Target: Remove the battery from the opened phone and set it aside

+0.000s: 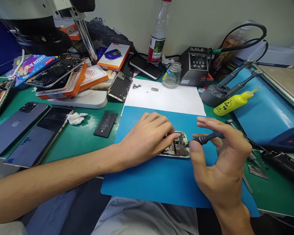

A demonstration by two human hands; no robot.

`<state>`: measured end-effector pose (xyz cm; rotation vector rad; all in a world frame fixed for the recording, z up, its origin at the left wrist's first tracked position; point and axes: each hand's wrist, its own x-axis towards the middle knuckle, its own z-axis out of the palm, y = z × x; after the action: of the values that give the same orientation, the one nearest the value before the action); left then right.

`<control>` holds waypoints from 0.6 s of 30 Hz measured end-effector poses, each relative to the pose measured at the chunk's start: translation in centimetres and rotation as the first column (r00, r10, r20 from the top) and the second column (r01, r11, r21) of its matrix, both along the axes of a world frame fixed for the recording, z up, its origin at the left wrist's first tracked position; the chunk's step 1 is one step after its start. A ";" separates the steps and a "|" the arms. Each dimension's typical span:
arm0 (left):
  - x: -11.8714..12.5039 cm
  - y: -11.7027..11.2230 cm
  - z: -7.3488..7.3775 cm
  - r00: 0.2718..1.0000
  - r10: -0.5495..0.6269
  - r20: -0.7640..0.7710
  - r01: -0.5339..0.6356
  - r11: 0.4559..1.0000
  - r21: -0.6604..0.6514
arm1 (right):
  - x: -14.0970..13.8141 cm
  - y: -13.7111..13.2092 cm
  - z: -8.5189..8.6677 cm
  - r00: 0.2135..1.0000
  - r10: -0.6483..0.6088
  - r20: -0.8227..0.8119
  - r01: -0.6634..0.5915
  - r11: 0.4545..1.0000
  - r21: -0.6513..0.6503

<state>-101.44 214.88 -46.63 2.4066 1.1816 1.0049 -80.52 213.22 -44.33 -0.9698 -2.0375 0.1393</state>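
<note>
An opened phone (182, 151) with its inner parts bare lies on a blue mat (147, 184). My left hand (147, 137) rests over the phone's left part with bent fingers closed on it, thumb and fingertip near its upper edge. That hand hides much of the phone. In my right hand (222, 163) is a dark screwdriver (203, 139), held between thumb and fingers. The screwdriver is tilted, its tip over the phone's right end; whether it touches a screw I cannot tell.
White paper (169, 99) behind the mat carries small metal parts. Left are a black battery (106, 124), crumpled tissue (76, 118) and phones. A glass jar (171, 75), a screwdriver stand (214, 94) and a yellow bottle (232, 103) stand behind. A microscope (42, 32) overhangs the left.
</note>
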 end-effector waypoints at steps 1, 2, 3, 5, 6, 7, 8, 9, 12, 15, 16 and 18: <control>0.0 0.1 -0.1 1.000 -0.003 0.001 0.003 1.000 0.013 | 0.0 0.0 0.0 1.000 -0.023 0.000 0.023 1.000 -0.004; 0.0 0.1 -0.2 1.000 -0.007 0.002 0.007 1.000 0.021 | 0.0 0.0 0.0 0.999 -0.036 -0.006 0.036 0.999 -0.023; -0.1 0.1 -0.3 1.000 -0.013 0.003 0.013 1.000 0.023 | 0.1 0.0 0.0 0.999 -0.039 -0.016 0.038 0.998 -0.043; -0.2 0.2 -0.5 1.000 -0.027 0.011 0.027 1.000 0.015 | 0.1 -0.1 -0.1 0.998 -0.042 -0.038 0.039 0.997 -0.073; -0.3 0.2 -0.6 0.999 -0.036 0.019 0.036 0.999 0.005 | 0.1 -0.2 -0.2 0.998 -0.052 -0.041 0.049 0.997 -0.067; -0.4 0.2 -0.6 0.999 -0.044 0.031 0.045 0.999 -0.008 | 0.1 -0.3 -0.2 0.997 -0.066 -0.043 0.064 0.996 -0.058; -0.4 0.2 -0.6 0.998 -0.050 0.045 0.051 0.998 -0.021 | 0.0 -0.3 -0.3 0.996 -0.075 -0.051 0.072 0.996 -0.061; -0.5 0.2 -0.6 0.997 -0.054 0.059 0.056 0.998 -0.034 | 0.0 -0.4 -0.3 0.995 -0.075 -0.063 0.070 0.995 -0.078; -0.4 0.2 -0.6 0.994 -0.077 0.082 0.081 0.996 -0.047 | -0.1 -0.4 -0.4 0.993 -0.077 -0.084 0.070 0.994 -0.084; -0.3 0.1 -0.6 0.994 -0.084 0.074 0.085 0.996 -0.012 | -0.2 -0.2 -0.4 0.983 -0.166 -0.084 0.160 0.984 -0.072; -0.3 0.1 -0.6 0.994 -0.081 0.071 0.081 0.997 -0.001 | -0.3 -0.1 -0.4 0.975 -0.188 -0.117 0.176 0.978 -0.108; -0.3 0.1 -0.6 0.994 -0.085 0.069 0.084 0.996 0.007 | -0.3 0.0 -0.4 0.960 -0.184 -0.212 0.146 0.972 -0.183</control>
<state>-101.71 214.98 -47.24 2.3833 1.0463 1.0560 -80.86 213.26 -44.69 -1.1677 -1.7473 0.3194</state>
